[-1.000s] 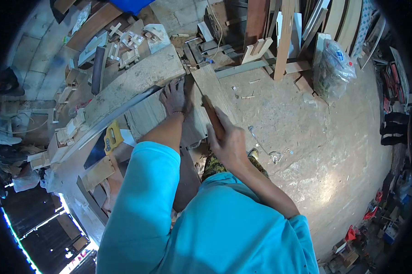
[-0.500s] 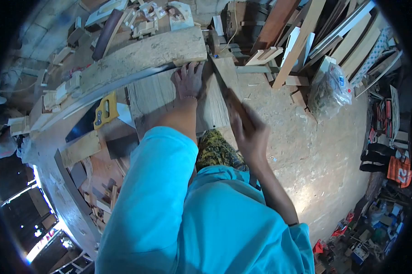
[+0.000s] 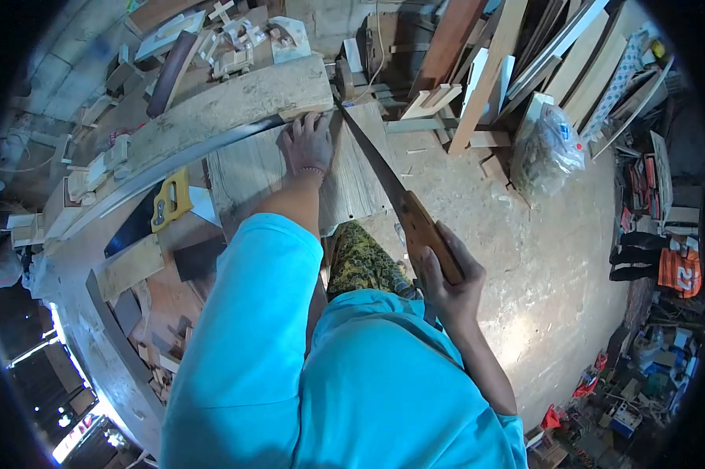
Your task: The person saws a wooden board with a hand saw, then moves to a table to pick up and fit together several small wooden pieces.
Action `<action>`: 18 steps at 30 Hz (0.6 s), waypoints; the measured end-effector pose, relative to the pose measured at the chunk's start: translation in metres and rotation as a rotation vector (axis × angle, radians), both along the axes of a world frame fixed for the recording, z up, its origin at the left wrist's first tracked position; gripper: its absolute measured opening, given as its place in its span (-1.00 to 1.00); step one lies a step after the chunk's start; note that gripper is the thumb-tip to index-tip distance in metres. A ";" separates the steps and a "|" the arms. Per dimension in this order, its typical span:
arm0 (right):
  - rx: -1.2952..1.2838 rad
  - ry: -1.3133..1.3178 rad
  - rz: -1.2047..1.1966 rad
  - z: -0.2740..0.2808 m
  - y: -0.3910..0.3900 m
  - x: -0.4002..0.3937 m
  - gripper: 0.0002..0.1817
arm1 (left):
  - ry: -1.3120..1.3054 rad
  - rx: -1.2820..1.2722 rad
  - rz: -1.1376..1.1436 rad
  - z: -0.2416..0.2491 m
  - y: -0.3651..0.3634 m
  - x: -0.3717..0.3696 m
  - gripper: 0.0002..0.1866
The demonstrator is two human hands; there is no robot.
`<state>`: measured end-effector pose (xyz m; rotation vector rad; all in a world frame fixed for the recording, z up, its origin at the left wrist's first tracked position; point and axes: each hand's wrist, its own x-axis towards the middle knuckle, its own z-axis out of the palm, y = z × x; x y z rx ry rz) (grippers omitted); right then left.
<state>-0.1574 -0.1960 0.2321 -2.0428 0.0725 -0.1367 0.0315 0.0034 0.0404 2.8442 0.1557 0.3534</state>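
My left hand (image 3: 309, 142) lies on a wide wooden board (image 3: 243, 176), fingers stretched toward its far edge. My right hand (image 3: 454, 281) is wrapped round the brown wooden handle of a handsaw (image 3: 377, 162). Its long dark blade slants across the board, to the right of my left hand, with the tip near the board's far edge. Whether the teeth sit in a cut cannot be made out. Past my left fingers lies a thick, rough plank (image 3: 227, 98). A second saw with a yellow handle (image 3: 171, 201) rests left of the board.
Several wooden pieces (image 3: 235, 47) lie beyond the thick plank. Long boards (image 3: 489, 74) lean at the back right, beside a clear plastic bag (image 3: 549, 148). The concrete floor (image 3: 540, 250) stretches to the right. Below the board, my leg in patterned trousers (image 3: 360, 262) shows.
My right hand has drawn the saw back toward my body, so more of its blade and handle shows. My left hand stays on the board. The whole view has shifted slightly.
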 end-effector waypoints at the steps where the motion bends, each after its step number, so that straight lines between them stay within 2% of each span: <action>1: -0.012 0.027 -0.043 -0.002 -0.001 -0.006 -0.64 | 0.015 0.022 0.004 0.001 -0.001 -0.002 -0.63; 4: -0.066 -0.016 0.021 -0.016 0.010 0.013 -0.62 | 0.047 0.066 0.013 0.006 -0.003 -0.003 -0.66; 6: -0.002 -0.030 0.001 -0.029 0.023 0.039 -0.62 | 0.055 0.080 0.022 0.004 0.002 0.004 -0.66; 8: -0.115 -0.002 0.034 -0.025 0.033 0.057 -0.64 | 0.052 0.052 0.004 -0.010 0.003 0.005 -0.66; 9: -0.113 -0.013 0.032 -0.033 0.038 0.072 -0.64 | 0.075 -0.011 0.014 -0.010 0.003 0.005 -0.65; 11: -0.067 -0.097 0.046 -0.058 0.046 0.093 -0.65 | 0.094 0.019 0.006 -0.015 0.007 0.007 -0.64; 18: -0.102 0.004 -0.005 -0.059 0.054 0.105 -0.63 | 0.094 0.092 -0.045 -0.014 0.010 0.008 -0.61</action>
